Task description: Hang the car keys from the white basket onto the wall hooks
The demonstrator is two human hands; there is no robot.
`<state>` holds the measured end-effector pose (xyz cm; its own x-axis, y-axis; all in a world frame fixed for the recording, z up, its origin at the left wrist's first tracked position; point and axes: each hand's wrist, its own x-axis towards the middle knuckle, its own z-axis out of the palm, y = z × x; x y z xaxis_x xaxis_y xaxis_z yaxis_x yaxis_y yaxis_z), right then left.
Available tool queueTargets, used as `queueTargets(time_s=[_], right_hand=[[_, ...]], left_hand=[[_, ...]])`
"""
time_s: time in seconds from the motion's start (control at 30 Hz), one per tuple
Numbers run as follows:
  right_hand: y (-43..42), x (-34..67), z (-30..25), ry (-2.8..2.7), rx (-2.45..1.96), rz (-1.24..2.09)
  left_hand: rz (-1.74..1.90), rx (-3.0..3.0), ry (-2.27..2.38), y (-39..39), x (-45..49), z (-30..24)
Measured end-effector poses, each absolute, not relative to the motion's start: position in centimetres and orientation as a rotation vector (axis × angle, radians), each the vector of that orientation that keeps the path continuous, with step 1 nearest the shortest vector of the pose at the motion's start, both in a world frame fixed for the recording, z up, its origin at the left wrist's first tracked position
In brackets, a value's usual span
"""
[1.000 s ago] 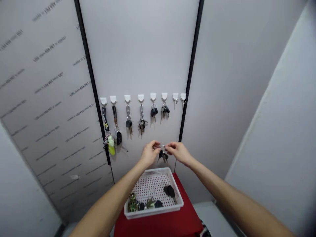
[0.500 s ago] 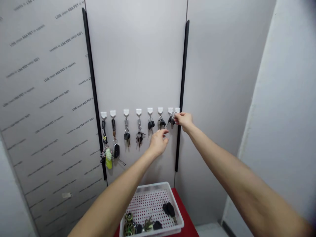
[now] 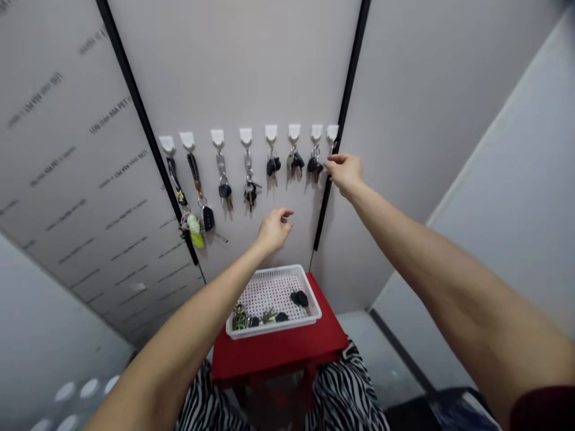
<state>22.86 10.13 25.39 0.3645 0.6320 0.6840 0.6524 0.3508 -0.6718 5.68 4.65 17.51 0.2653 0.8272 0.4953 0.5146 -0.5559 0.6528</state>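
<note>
Right hand [image 3: 344, 173] up by wall, fingers loose and apart, pinching nothing, just beside key bunch [image 3: 315, 165] on seventh white hook [image 3: 317, 132]. Left hand [image 3: 273, 231] lower, empty, fingers spread, in front of panel, above white plastic basket [image 3: 269, 271]. Eight hooks [image 3: 245, 137] run in row across grey panel [image 3: 233, 72]; keys hang from seven, last one bare. Basket sits on red worktop [image 3: 278, 353], holding black key fobs [image 3: 299, 298] and green-ringed keys [image 3: 240, 318]. Zebra-print cloth [image 3: 345, 389] below worktop.
</note>
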Motion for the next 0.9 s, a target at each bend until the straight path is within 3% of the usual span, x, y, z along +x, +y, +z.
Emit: queueTargets(time_s=[0.1, 0.23, 0.4, 0.57, 0.9], right_hand=[[7.2, 21.8, 20.7, -1.481, -1.464, 0.003], [2.6, 19.0, 12.4, -2.163, -1.6, 0.235], [0.4, 16.7, 5.7, -2.6, -1.711, -0.091], [0.1, 15.8, 4.5, -2.579, -1.811, -0.238], [-1.2, 17.0, 4.5, -2.334, -1.79, -0.067]], left_hand=[[1.115, 2.125, 1.227, 4.0, 5.0, 13.5], [0.934, 2.089, 1.3, 2.5, 4.2, 7.8], [0.725, 2.055, 1.372, 1.0, 3.5, 3.9], [0.625, 2.048, 1.38, 0.8, 3.3, 2.8], [0.533, 2.074, 1.28, 1.3, 4.9, 1.8]])
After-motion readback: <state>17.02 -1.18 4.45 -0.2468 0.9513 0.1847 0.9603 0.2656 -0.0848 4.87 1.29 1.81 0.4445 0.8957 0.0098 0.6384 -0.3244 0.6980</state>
